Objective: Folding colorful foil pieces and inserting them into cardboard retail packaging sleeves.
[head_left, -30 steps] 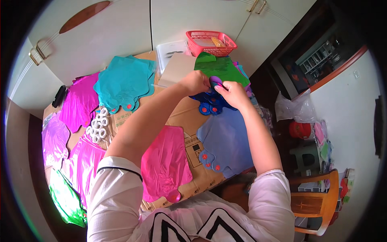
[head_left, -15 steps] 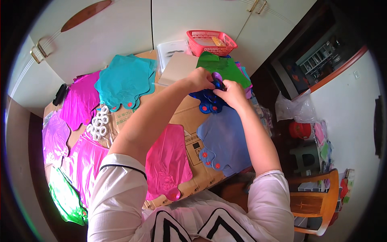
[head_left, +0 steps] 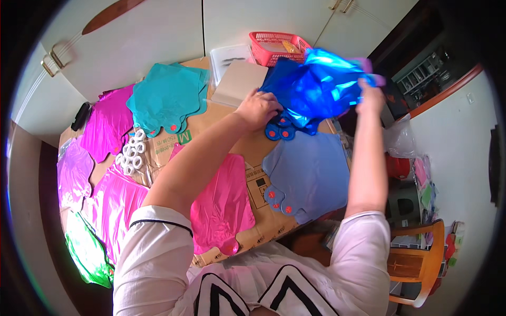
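A shiny blue flat foil balloon [head_left: 332, 87] is spread out at the far right of the table. My right hand [head_left: 370, 100] is closed on its right edge and holds it up, with a blurred purple piece [head_left: 378, 80] at the fingertips. My left hand [head_left: 259, 109] has its fingers curled on the left edge of the dark blue foil stack [head_left: 280, 131], whose rounded lobes carry red dots. Just below lies a stack of matte blue flat balloons [head_left: 311, 174], also with red dots. The green sheets seen before are hidden behind the raised foil.
Flat balloons in teal [head_left: 166, 97], magenta [head_left: 108, 124] and pink [head_left: 221, 203] cover the cardboard-topped table [head_left: 247, 142]. White rings [head_left: 132, 152] lie at left. A red basket [head_left: 274, 50] and beige card [head_left: 240, 83] stand at back; a wooden chair [head_left: 411, 263] is at right.
My right hand has moved right and away from my left, drawing the blue foil balloon out flat over the green sheets. My left hand has stayed near the stack.
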`<act>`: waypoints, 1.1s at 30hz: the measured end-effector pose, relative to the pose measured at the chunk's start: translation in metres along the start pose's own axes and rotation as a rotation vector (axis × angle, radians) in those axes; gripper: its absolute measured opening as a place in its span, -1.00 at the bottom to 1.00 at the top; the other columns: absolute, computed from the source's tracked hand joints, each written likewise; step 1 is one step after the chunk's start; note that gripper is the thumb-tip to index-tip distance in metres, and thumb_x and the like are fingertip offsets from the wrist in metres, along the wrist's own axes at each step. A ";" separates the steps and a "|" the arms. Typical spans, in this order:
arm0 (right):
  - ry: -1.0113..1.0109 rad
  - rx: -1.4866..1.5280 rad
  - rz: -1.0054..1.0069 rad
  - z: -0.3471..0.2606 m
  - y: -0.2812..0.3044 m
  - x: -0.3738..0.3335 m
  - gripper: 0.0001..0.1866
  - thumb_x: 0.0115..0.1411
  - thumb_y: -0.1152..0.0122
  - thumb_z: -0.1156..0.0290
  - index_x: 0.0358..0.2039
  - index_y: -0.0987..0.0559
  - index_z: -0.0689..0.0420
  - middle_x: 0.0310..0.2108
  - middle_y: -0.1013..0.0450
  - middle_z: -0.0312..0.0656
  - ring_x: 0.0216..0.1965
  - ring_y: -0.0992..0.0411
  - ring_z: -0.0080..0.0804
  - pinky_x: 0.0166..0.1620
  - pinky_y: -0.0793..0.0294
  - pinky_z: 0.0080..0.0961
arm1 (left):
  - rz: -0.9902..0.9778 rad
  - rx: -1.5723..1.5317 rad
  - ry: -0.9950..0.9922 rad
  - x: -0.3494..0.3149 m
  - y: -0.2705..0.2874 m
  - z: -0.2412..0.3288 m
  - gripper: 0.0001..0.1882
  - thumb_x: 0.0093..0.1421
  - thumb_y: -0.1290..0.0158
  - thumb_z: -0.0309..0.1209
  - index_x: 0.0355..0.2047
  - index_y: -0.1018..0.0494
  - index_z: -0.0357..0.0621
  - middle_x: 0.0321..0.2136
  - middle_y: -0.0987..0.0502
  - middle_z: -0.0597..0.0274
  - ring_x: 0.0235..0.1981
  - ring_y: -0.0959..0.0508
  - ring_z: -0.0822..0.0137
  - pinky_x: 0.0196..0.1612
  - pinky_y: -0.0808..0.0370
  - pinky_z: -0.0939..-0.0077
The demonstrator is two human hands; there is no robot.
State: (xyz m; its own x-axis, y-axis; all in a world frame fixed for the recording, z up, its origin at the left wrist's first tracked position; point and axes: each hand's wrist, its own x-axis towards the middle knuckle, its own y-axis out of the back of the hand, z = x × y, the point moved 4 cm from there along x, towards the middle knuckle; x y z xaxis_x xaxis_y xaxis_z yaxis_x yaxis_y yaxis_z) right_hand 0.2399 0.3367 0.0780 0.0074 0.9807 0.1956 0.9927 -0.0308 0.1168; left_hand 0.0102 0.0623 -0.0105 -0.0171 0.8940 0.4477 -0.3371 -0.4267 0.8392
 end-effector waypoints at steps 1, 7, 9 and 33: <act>0.265 -0.054 0.170 -0.017 0.038 0.024 -0.75 0.00 -0.46 0.36 -0.45 -0.59 0.25 -0.47 -0.50 -0.23 -0.51 -0.40 -0.47 -0.41 -0.43 -0.41 | 0.016 0.051 -0.001 0.005 0.001 0.003 -0.80 0.16 -0.11 -0.26 -0.20 -0.60 0.21 -0.15 -0.52 0.42 0.07 -0.41 0.29 0.24 -0.18 0.08; 0.763 -0.478 0.083 -0.137 0.077 -0.106 -0.59 0.16 -0.31 0.08 -0.33 -0.61 0.26 -0.47 -0.56 -0.17 -0.44 -0.46 -0.50 -0.25 -0.46 -0.45 | 0.065 0.175 0.047 -0.014 0.010 -0.007 -0.78 0.13 -0.13 -0.25 -0.19 -0.59 0.24 -0.11 -0.51 0.49 0.12 -0.36 0.34 0.28 -0.04 -0.15; 0.622 -0.711 -0.118 -0.124 0.077 -0.170 -0.61 0.21 -0.23 0.13 -0.08 -0.59 0.14 -0.31 -0.58 -0.05 -0.31 -0.54 -0.31 -0.15 -0.48 -0.41 | 0.225 0.207 -0.032 -0.018 0.019 0.012 -0.76 0.07 -0.17 -0.30 -0.20 -0.58 0.13 -0.10 -0.50 0.37 0.11 -0.36 0.27 0.27 -0.09 -0.04; 0.453 -0.383 -0.620 -0.002 0.086 -0.335 -0.83 0.12 -0.31 0.42 -0.31 -0.57 0.22 -0.53 -0.52 0.00 -0.51 -0.54 -0.15 -0.45 -0.46 -0.35 | -0.306 -0.537 -0.481 -0.103 0.017 0.153 -0.87 0.09 -0.13 -0.50 -0.32 -0.57 -0.19 -0.35 -0.58 0.15 -0.26 -0.57 0.14 -0.19 -0.50 0.30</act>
State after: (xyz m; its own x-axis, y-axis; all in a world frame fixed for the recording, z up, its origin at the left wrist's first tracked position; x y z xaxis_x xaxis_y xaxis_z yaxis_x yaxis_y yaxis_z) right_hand 0.3225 0.0056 0.0243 -0.6529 0.6726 0.3483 0.6918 0.3423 0.6358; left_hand 0.1503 -0.0574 0.0045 0.5184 0.7518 0.4075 -0.6720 0.0635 0.7378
